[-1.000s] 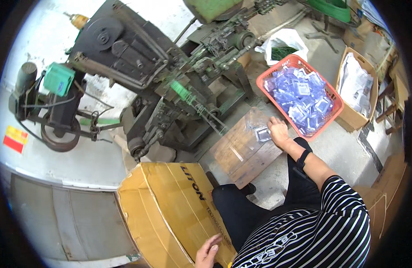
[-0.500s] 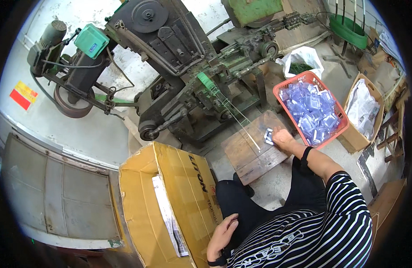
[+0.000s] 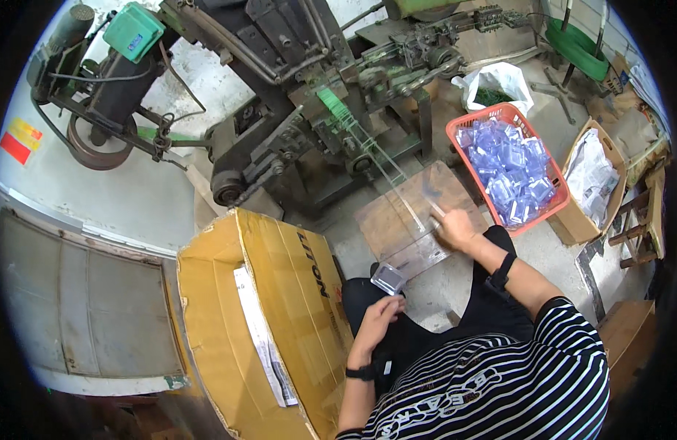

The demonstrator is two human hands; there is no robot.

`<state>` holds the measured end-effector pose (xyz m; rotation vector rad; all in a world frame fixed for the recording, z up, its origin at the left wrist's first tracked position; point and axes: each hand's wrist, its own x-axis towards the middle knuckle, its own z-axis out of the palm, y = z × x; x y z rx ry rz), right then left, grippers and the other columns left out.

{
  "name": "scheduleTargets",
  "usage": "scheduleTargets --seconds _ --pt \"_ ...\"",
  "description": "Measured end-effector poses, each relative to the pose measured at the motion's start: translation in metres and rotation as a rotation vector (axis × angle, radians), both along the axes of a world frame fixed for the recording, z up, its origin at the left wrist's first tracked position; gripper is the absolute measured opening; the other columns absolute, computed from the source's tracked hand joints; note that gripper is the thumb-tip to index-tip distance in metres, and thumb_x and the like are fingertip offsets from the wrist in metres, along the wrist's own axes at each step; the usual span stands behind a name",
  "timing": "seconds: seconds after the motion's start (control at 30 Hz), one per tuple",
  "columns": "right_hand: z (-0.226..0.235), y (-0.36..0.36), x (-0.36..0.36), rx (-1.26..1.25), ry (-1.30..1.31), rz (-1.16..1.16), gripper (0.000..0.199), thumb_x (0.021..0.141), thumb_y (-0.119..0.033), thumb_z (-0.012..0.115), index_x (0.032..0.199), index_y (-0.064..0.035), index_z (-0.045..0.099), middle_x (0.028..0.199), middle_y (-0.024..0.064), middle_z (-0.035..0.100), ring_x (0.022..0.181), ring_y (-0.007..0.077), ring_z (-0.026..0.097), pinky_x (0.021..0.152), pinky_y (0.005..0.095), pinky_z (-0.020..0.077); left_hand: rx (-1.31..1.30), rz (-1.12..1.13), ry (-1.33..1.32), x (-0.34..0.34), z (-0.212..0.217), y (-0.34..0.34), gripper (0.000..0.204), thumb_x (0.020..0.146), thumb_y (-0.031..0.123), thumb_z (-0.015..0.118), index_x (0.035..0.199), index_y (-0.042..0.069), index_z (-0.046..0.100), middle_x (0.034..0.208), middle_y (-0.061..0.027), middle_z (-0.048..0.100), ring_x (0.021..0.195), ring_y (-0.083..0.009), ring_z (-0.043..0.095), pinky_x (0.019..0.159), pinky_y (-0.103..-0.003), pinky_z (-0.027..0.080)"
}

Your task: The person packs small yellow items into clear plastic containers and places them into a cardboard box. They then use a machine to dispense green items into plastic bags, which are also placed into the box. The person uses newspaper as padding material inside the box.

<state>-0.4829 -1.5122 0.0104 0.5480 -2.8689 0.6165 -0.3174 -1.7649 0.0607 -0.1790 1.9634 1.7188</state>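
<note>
A clear plastic blister case [image 3: 389,279], roughly square, is pinched in my left hand [image 3: 380,317] above my left thigh. My right hand [image 3: 458,229] is over the right part of a worn wooden board [image 3: 390,210], close to the lower end of two thin pale rails [image 3: 407,206]. These rails slope down onto the board from a green-tipped part of a machine. Its fingertips are blurred, so whether it grips anything does not show.
A red basket [image 3: 453,132] heaped with clear plastic cases stands right of the board. Behind it sits a white bag [image 3: 525,83] with green contents. A large yellow cardboard box [image 3: 279,249] is at my left, and the dark greasy machine [image 3: 272,55] fills the far side.
My left hand has come up from beside my lap and now holds a clear case. My right hand has shifted slightly; the small case it held on the board is no longer visible there.
</note>
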Motion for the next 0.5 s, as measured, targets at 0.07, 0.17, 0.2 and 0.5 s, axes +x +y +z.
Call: scheduleTargets --seconds 0.07,0.17,0.2,0.5 --pt "-0.003 -0.025 0.014 -0.091 -0.063 0.104 0.023 0.076 -0.016 0.061 0.097 -0.0072 0.058 0.095 0.0166 0.059 0.076 0.0352 0.062 0.065 0.0458 0.0489 -0.178 0.053 0.060 -0.017 -0.036 -0.001 0.031 0.092 0.023 0.051 0.106 -0.004 0.059 0.092 -0.0081 0.064 0.086 -0.0157 0.060 0.074 -0.027 0.046" --pt "-0.021 -0.064 0.031 -0.183 -0.210 0.205 0.023 0.077 -0.019 0.061 0.096 -0.0068 0.058 0.093 0.0165 0.059 0.081 0.0344 0.061 0.069 0.0457 0.0482 -0.473 0.116 0.226 -0.033 -0.062 -0.006 0.033 0.088 0.021 0.054 0.104 -0.007 0.060 0.086 -0.0212 0.065 0.084 -0.0235 0.064 0.075 -0.032 0.048" --pt "-0.028 -0.075 0.040 -0.213 -0.268 0.225 0.023 0.078 -0.019 0.061 0.096 -0.0064 0.058 0.092 0.0168 0.059 0.082 0.0342 0.061 0.070 0.0456 0.0481 -0.417 0.120 0.173 -0.036 -0.057 -0.008 0.030 0.091 0.022 0.052 0.103 -0.005 0.061 0.088 -0.0119 0.066 0.081 -0.0168 0.062 0.071 -0.025 0.046" --pt "-0.087 -0.082 0.018 -0.040 -0.302 -0.064 0.027 0.074 -0.023 0.062 0.097 -0.0081 0.063 0.072 0.0207 0.062 0.070 0.0381 0.062 0.063 0.0479 0.0484 0.270 0.462 -0.142 -0.011 -0.049 -0.031 0.035 0.095 0.022 0.046 0.116 -0.004 0.053 0.109 -0.0186 0.062 0.097 -0.0253 0.063 0.081 -0.032 0.051"
